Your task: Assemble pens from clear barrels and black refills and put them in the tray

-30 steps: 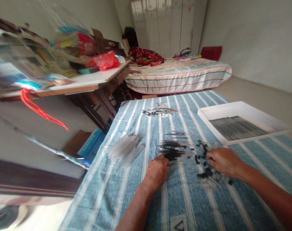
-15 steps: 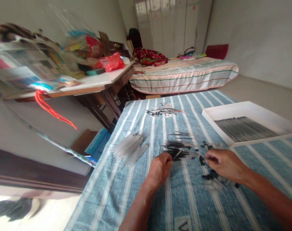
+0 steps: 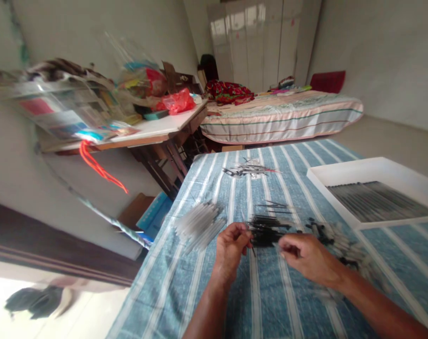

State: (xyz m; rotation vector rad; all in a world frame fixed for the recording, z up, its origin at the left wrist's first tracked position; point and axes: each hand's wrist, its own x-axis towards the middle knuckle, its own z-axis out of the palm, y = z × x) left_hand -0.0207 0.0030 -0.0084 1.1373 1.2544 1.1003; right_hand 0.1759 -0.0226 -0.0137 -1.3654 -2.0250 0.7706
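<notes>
My left hand (image 3: 232, 247) is closed in a pinch on a thin dark stick, which looks like a pen refill (image 3: 254, 252); its tip pokes out below the fingers. Just beyond lies a bundle of black pen refills (image 3: 268, 230). To its right, my right hand (image 3: 303, 256) hovers with thumb and fingers pressed together; whatever they hold is hidden. Partly behind that wrist are scattered small black and pale translucent pen parts (image 3: 344, 242). A pile of clear pen barrels (image 3: 199, 226) rests left of my left hand.
A white box (image 3: 355, 226) with a row of dark-filled pens stands at right. More thin parts (image 3: 249, 169) lie at the far end of the striped cloth (image 3: 206, 292). A cluttered desk (image 3: 157, 134) is at left, a bed (image 3: 280, 122) behind.
My right hand has moved left from the small parts toward my left hand. The left hand has turned and now shows the thin stick. The view has shifted slightly.
</notes>
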